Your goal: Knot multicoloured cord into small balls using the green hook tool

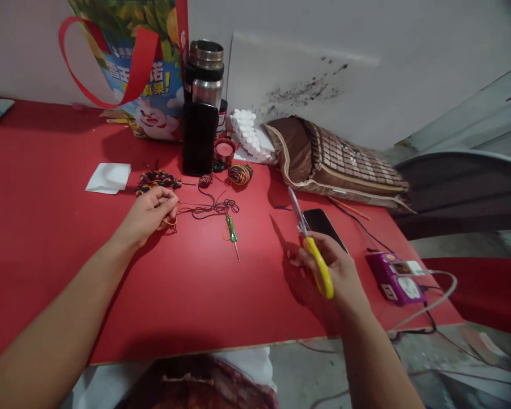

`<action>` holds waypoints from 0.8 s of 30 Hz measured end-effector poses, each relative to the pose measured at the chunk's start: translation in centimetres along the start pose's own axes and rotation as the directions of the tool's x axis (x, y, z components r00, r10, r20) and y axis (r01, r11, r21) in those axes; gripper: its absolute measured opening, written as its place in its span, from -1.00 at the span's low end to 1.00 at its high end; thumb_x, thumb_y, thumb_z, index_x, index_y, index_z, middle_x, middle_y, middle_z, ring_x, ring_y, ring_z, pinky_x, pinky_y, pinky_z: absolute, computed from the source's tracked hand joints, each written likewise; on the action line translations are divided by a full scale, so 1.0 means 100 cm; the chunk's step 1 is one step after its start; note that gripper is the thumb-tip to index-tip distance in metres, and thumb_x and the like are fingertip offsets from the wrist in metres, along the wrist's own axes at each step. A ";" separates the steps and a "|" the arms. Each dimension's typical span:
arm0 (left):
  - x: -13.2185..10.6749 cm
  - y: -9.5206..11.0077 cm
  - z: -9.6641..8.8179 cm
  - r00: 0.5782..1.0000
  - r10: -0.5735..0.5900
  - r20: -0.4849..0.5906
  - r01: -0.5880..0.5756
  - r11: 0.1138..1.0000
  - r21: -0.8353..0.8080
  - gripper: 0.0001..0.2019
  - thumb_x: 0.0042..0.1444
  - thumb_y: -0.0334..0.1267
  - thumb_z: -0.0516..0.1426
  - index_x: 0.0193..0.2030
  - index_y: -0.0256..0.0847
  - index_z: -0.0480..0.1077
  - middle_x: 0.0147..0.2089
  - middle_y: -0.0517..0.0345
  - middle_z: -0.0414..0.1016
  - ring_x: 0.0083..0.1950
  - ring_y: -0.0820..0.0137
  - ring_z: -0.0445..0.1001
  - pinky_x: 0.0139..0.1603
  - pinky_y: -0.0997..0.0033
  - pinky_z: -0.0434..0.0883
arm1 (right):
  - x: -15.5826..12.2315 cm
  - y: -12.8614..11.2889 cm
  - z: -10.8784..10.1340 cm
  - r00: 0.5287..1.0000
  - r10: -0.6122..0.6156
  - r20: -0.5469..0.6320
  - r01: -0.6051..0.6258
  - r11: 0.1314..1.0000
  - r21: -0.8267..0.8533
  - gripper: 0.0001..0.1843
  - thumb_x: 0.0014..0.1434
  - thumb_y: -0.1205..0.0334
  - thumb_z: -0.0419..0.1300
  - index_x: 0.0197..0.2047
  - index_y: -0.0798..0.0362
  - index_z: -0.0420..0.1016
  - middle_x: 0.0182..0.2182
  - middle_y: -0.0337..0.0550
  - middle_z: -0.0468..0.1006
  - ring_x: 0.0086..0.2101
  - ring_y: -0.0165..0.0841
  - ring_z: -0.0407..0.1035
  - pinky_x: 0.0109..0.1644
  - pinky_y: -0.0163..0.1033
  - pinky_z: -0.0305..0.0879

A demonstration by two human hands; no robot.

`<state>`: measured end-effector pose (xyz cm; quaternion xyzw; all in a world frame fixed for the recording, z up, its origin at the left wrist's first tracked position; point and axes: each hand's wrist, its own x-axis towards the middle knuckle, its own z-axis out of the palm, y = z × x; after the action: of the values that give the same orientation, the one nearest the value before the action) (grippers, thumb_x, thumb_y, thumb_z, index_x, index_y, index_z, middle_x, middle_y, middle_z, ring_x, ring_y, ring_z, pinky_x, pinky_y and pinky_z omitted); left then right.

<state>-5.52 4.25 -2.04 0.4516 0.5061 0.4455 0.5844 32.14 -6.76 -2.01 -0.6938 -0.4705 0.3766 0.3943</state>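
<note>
Between the pinched fingers of my left hand (155,210) runs a thin multicoloured cord (170,222). Just behind that hand lies a dark knotted bundle with orange and red flecks (159,180). Loose cord (213,209) trails rightward in tangled loops toward a small wound ball (204,181) and a larger ball of cord (240,174). A green-handled crochet hook (232,230) lies on the red table, thin metal end toward me. My right hand (330,264) is closed on yellow-handled scissors (317,264), their blades pointing away and up, beside a dark phone (323,224).
A folded white tissue (108,178) lies at left. Behind stand a colourful bag (153,113), a steel bottle (207,74) and an upright black phone (199,139). A brown cushion (340,162) rests by the wall. At right, a purple power strip (396,278) has cables.
</note>
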 end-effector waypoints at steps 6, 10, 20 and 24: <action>-0.001 0.011 -0.010 0.999 0.025 0.020 -0.031 0.893 0.450 -0.87 0.10 -0.22 0.36 -0.23 -0.19 0.61 -0.50 0.23 0.48 -0.48 0.41 0.41 -0.45 0.47 0.29 | -0.015 -0.031 0.016 0.882 -0.101 0.460 -0.130 0.887 0.444 -0.09 0.07 -0.65 0.30 0.21 -0.13 0.47 -0.38 -0.30 0.33 -0.43 -0.34 0.25 -0.26 -0.09 0.49; -0.006 0.014 -0.007 0.998 0.035 0.054 -0.059 0.813 0.579 -0.82 0.16 -0.23 0.25 -0.46 -0.17 0.51 -0.50 0.18 0.49 -0.42 0.36 0.46 -0.38 0.41 0.35 | -0.029 -0.043 0.039 0.675 -0.168 0.718 -0.292 0.833 0.470 -0.15 0.22 -0.64 0.17 0.17 -0.08 0.53 -0.32 -0.30 0.36 -0.54 -0.50 0.18 -0.53 -0.31 0.35; -0.012 0.022 0.000 0.997 0.060 -0.042 -0.060 0.998 0.011 -0.76 -0.13 -0.14 0.49 -0.40 -0.22 0.64 -0.50 0.18 0.50 -0.54 0.57 0.30 -0.54 0.59 0.21 | -0.025 -0.056 0.079 0.552 0.009 0.834 -0.480 0.821 0.309 -0.17 0.32 -0.62 0.05 0.11 0.01 0.46 -0.42 -0.36 0.36 -0.64 -0.55 0.16 -0.67 -0.36 0.41; -0.013 0.021 0.002 0.999 0.042 -0.001 -0.042 0.998 -0.043 -0.74 -0.14 -0.15 0.53 -0.40 -0.25 0.65 -0.52 0.17 0.51 -0.57 0.59 0.29 -0.57 0.62 0.18 | -0.021 -0.061 0.091 0.520 0.054 0.853 -0.526 0.807 0.269 -0.13 0.29 -0.63 0.10 0.15 0.03 0.44 -0.46 -0.39 0.35 -0.66 -0.55 0.12 -0.70 -0.38 0.36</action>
<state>-5.55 3.39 0.26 0.4495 0.4866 0.4685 0.5846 21.29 -5.46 0.16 -0.3855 -0.3549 0.8212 0.2259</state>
